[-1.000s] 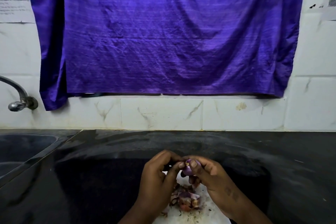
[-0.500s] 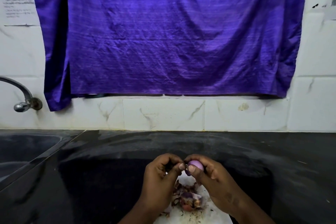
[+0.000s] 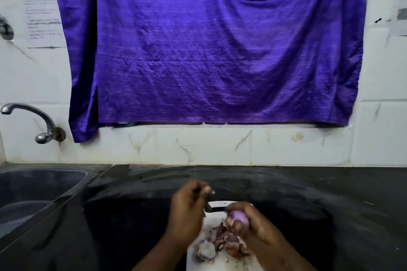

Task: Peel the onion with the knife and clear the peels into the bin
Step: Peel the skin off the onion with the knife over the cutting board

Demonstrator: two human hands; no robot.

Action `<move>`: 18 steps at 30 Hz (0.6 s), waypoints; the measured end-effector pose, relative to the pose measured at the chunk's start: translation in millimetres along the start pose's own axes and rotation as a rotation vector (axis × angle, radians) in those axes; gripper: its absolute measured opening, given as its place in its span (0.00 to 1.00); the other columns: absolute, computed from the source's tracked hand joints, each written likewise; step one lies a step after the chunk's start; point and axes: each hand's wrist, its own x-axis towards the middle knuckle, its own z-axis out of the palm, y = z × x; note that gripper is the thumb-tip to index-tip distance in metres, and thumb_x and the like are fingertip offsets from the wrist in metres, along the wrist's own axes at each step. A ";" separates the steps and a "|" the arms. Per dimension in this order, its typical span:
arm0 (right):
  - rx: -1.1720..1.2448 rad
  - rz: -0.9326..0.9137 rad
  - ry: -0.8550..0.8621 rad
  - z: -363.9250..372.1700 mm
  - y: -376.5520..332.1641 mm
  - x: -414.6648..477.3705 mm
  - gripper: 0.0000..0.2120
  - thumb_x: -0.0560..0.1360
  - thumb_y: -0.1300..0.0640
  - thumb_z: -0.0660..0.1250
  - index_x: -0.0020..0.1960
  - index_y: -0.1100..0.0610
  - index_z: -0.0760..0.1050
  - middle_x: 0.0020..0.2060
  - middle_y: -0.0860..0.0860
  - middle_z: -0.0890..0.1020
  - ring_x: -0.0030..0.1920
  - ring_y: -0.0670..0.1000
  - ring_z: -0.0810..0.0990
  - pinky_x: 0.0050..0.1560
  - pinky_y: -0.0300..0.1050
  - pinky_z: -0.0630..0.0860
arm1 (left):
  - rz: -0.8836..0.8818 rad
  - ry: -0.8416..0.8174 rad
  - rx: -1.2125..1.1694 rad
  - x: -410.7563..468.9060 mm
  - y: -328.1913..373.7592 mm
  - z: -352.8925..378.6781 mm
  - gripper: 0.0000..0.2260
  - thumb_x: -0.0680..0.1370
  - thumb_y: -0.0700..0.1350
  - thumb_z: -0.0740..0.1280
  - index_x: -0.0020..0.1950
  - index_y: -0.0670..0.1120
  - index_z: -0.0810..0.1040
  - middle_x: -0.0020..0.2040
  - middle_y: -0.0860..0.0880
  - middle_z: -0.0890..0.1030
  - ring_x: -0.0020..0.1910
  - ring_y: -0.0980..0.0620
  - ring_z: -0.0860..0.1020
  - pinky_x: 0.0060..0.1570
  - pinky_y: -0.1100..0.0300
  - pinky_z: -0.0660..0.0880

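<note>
My right hand point(image 3: 257, 231) grips a small peeled purple onion point(image 3: 239, 215) over a white cutting board point(image 3: 220, 265) at the counter's near edge. A little to the left and higher, apart from the onion, my left hand point(image 3: 187, 211) is blurred with its fingers curled together; I cannot make out anything in them. Loose onion peels point(image 3: 224, 242) lie heaped on the board under the onion. A dark narrow object point(image 3: 214, 208), likely the knife, lies at the board's far edge between my hands. No bin is in view.
The black counter point(image 3: 308, 204) runs to the right. A dark sink point(image 3: 33, 189) with a metal tap point(image 3: 28, 116) sits at the left. A purple cloth point(image 3: 209, 50) hangs on the white tiled wall behind.
My left hand has come off the onion and moved up and left. My right hand has dropped slightly toward the board with the onion.
</note>
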 end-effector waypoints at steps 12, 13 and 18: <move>-0.125 -0.066 0.255 1.6 -28.7 -13.1 0.25 0.63 0.59 0.83 0.57 0.47 0.82 0.55 0.49 0.86 0.55 0.51 0.86 0.56 0.50 0.82 | 0.103 -0.420 0.302 -46.4 45.1 -5.2 0.16 0.85 0.58 0.58 0.44 0.53 0.76 0.39 0.54 0.81 0.36 0.60 0.76 0.39 0.51 0.74; -0.127 -0.072 0.263 3.1 -30.6 -14.4 0.25 0.62 0.60 0.83 0.56 0.48 0.82 0.54 0.48 0.86 0.54 0.51 0.86 0.55 0.49 0.82 | 0.113 -0.427 0.321 -49.0 46.0 -4.7 0.15 0.84 0.59 0.58 0.44 0.53 0.74 0.38 0.55 0.79 0.36 0.59 0.75 0.39 0.49 0.74; -0.041 -0.046 0.250 8.7 -38.5 -25.3 0.23 0.64 0.62 0.83 0.57 0.51 0.83 0.53 0.51 0.87 0.54 0.53 0.86 0.51 0.47 0.83 | 0.118 -0.398 0.304 -58.8 56.5 -8.5 0.13 0.84 0.53 0.62 0.39 0.56 0.70 0.33 0.59 0.74 0.33 0.61 0.70 0.36 0.59 0.68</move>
